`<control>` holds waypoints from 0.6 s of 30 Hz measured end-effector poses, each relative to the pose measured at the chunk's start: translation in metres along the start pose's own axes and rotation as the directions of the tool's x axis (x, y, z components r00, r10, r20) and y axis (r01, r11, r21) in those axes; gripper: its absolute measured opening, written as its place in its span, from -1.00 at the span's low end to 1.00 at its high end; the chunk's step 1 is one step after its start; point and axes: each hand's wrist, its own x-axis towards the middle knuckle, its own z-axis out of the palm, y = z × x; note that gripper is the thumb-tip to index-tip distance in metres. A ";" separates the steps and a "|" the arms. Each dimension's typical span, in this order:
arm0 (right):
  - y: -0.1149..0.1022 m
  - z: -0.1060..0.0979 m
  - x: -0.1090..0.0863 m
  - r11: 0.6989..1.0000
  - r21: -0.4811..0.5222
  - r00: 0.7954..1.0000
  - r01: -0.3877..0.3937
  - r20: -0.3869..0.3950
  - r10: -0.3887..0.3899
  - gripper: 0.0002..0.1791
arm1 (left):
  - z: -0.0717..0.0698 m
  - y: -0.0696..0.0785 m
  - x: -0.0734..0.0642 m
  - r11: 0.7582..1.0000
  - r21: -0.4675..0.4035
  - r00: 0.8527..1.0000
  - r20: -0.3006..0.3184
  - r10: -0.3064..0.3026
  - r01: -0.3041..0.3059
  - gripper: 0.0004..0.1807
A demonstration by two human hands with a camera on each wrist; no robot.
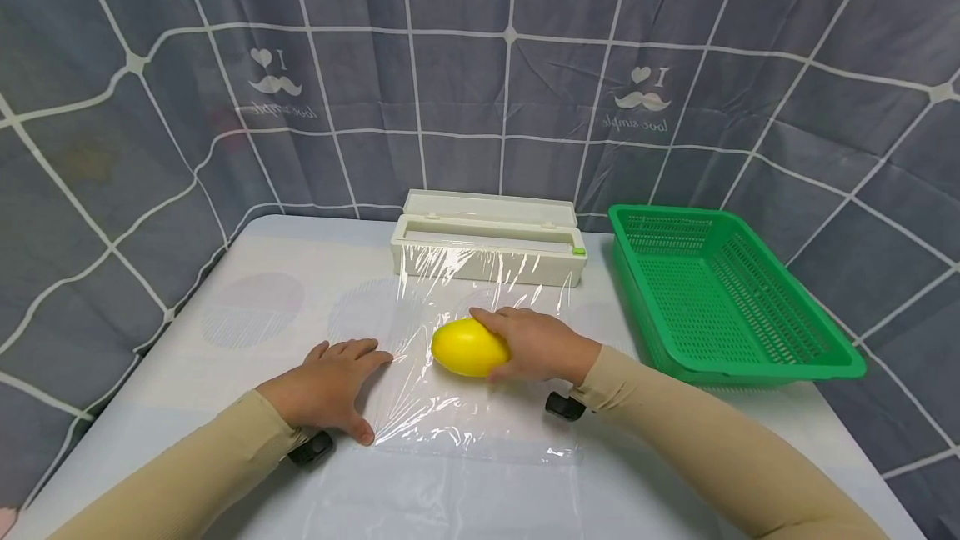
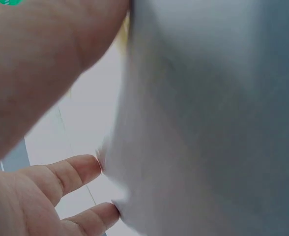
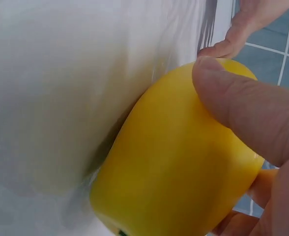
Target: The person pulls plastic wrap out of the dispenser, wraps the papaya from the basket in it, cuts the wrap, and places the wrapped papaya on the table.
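A smooth yellow oval fruit (image 1: pixel 468 347) lies over a sheet of plastic wrap (image 1: pixel 480 427). My right hand (image 1: pixel 543 347) grips it from the right, thumb on one side and fingers on the other. Up close in the right wrist view, the fruit (image 3: pixel 169 157) has a small dark green spot at one end. My left hand (image 1: pixel 330 386) rests with fingers spread at the left edge of the wrap, holding nothing. The wrap stretches out of a white dispenser box (image 1: pixel 487 265), whose lid (image 1: pixel 491 208) stands up at the back.
A green perforated plastic basket (image 1: pixel 750 372) stands on the right of the white table (image 1: pixel 247 357). Behind the table hangs a grey curtain (image 1: pixel 465 82) with white grid lines. A black wrist camera (image 1: pixel 564 407) sits under my right sleeve.
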 end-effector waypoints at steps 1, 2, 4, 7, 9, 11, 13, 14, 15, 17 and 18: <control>0.000 0.000 0.000 1.000 0.004 1.000 -0.001 -0.002 0.001 0.08 | 0.000 0.000 0.000 1.000 0.001 1.000 -0.003 0.001 -0.001 0.21; 0.001 0.000 0.000 1.000 0.005 1.000 -0.004 -0.001 0.004 0.08 | 0.000 0.000 -0.001 1.000 0.004 1.000 -0.007 0.004 -0.004 0.21; 0.002 0.000 -0.001 1.000 0.011 1.000 -0.011 0.000 0.011 0.06 | 0.001 0.000 -0.002 1.000 0.008 1.000 -0.015 0.011 -0.011 0.20; 0.002 -0.001 -0.002 1.000 0.021 1.000 -0.017 0.000 0.017 0.03 | 0.001 0.000 -0.004 0.999 0.015 0.999 -0.034 0.033 -0.033 0.19; 0.002 -0.001 -0.003 0.999 0.025 1.000 -0.020 0.002 0.020 0.01 | 0.002 0.000 -0.006 0.998 0.025 0.997 -0.048 0.053 -0.051 0.19; 0.002 -0.002 -0.003 0.999 0.034 1.000 -0.019 0.003 0.019 0.00 | 0.003 0.000 -0.007 0.997 0.032 0.996 -0.062 0.069 -0.067 0.19; 0.003 -0.002 -0.004 0.999 0.039 1.000 -0.016 0.002 0.015 -0.01 | 0.004 -0.001 -0.008 0.996 0.033 0.994 -0.072 0.079 -0.077 0.20; 0.003 -0.002 -0.004 0.999 0.038 1.000 -0.016 0.002 0.016 -0.01 | 0.004 -0.001 -0.008 0.996 0.033 0.994 -0.077 0.081 -0.079 0.20; 0.003 -0.002 -0.005 0.999 0.035 1.000 -0.016 0.003 0.016 0.00 | 0.004 -0.001 -0.008 0.997 0.027 0.993 -0.084 0.081 -0.079 0.20; 0.005 -0.002 -0.005 0.999 0.033 1.000 -0.020 -0.001 0.020 0.02 | 0.005 -0.002 -0.008 0.996 0.024 0.991 -0.103 0.086 -0.084 0.21; 0.005 -0.002 -0.006 0.999 0.032 1.000 -0.021 -0.004 0.021 0.02 | 0.005 -0.003 -0.009 0.996 0.021 0.989 -0.117 0.091 -0.089 0.20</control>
